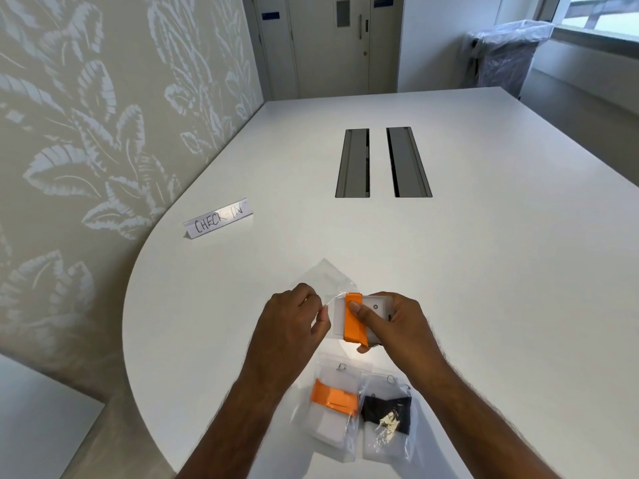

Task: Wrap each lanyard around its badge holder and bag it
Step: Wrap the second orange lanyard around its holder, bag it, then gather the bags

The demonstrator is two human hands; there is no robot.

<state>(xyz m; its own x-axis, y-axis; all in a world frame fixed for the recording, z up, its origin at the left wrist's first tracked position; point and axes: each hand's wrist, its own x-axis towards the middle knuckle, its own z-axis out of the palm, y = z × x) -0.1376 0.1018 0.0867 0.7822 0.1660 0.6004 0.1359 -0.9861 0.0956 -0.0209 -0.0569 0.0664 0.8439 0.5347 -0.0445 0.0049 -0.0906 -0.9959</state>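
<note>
Over white oval table: badge going into bag

Right hand [397, 323] grips white rectangular badge holder wrapped in orange lanyard [356, 319], thumb pressed on the band. Left hand [297, 323] pinches mouth of clear plastic bag [325, 274]. White table [484, 271] below.

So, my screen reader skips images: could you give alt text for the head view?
Right hand holds an orange-wrapped badge holder at the mouth of a clear bag pinched by the left hand; two bagged sets lie nearer.
</note>
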